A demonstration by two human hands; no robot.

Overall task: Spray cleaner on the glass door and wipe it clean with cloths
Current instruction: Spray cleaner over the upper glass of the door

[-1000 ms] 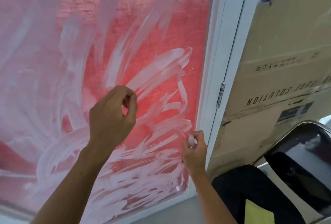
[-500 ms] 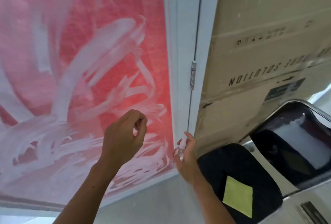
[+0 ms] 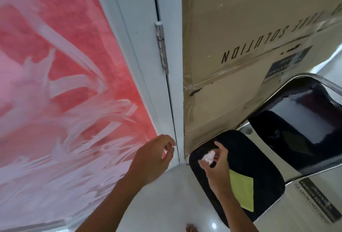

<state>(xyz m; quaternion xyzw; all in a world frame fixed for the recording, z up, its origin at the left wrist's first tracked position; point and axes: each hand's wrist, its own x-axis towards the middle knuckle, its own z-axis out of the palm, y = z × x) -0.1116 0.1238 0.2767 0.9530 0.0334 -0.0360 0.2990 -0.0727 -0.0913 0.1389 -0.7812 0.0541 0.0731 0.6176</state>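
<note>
The glass door (image 3: pixel 61 87) fills the left of the head view, its red-backed pane smeared with white streaks of cleaner. My left hand (image 3: pixel 153 157) hovers near the door's lower right corner, fingers loosely curled and holding nothing. My right hand (image 3: pixel 216 165) has moved off the glass and pinches a small white crumpled wad (image 3: pixel 208 157) over a black chair seat (image 3: pixel 259 172). A yellow-green cloth (image 3: pixel 242 191) lies flat on that seat, partly hidden by my right forearm. No spray bottle is in view.
A white door frame (image 3: pixel 140 50) with a metal hinge (image 3: pixel 162 48) runs beside the glass. A large cardboard box (image 3: pixel 240 28) leans to its right. The chair's black backrest with chrome rim (image 3: pixel 299 120) stands at far right. White tiled floor (image 3: pixel 166 204) lies below.
The view has swung right and down. My right hand left the door's edge and now sits over the chair seat with the white wad. My left hand dropped toward the frame's corner.
</note>
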